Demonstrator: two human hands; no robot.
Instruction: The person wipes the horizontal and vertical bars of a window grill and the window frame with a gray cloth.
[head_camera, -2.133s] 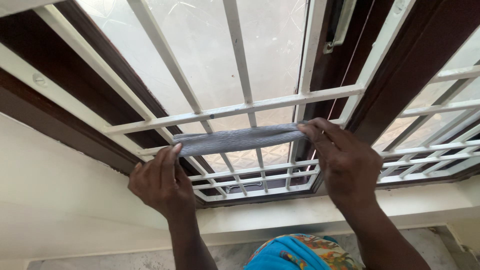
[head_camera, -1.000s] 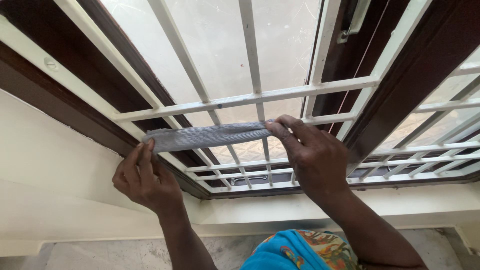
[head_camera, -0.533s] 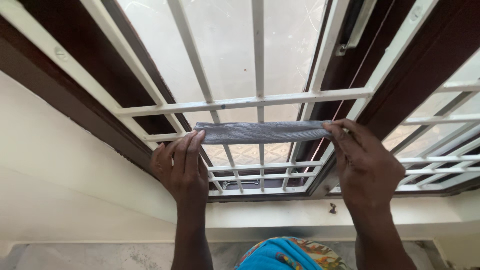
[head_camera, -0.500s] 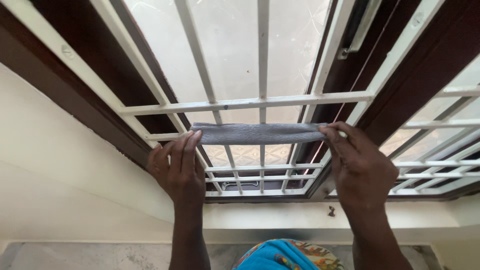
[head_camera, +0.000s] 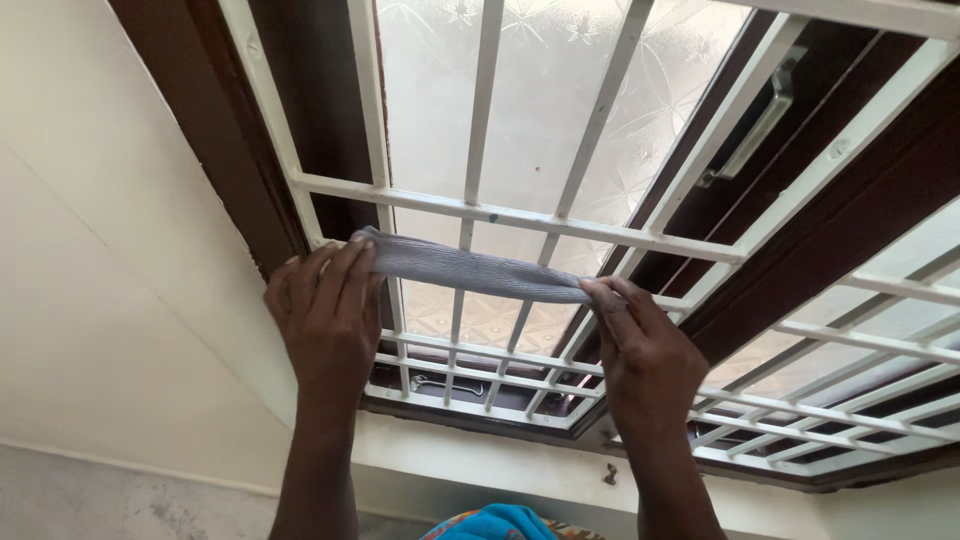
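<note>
A grey ribbed cloth (head_camera: 470, 270) is stretched taut in a strip across the white window grille (head_camera: 520, 217), lying over a horizontal bar just below the upper crossbar. My left hand (head_camera: 325, 320) pinches the cloth's left end near the grille's left upright. My right hand (head_camera: 645, 355) grips the right end beside the dark brown window frame (head_camera: 800, 250). Both arms reach up from below.
Frosted patterned glass (head_camera: 540, 100) sits behind the bars. A metal window handle (head_camera: 755, 120) hangs at upper right. A cream wall (head_camera: 110, 300) lies left, a white sill (head_camera: 480, 465) below, and bright blue patterned clothing (head_camera: 500, 522) shows at the bottom edge.
The view has tilted and swung left. The cloth slid back and forth along the bar and now slopes down to the right, my right hand closer to my left.
</note>
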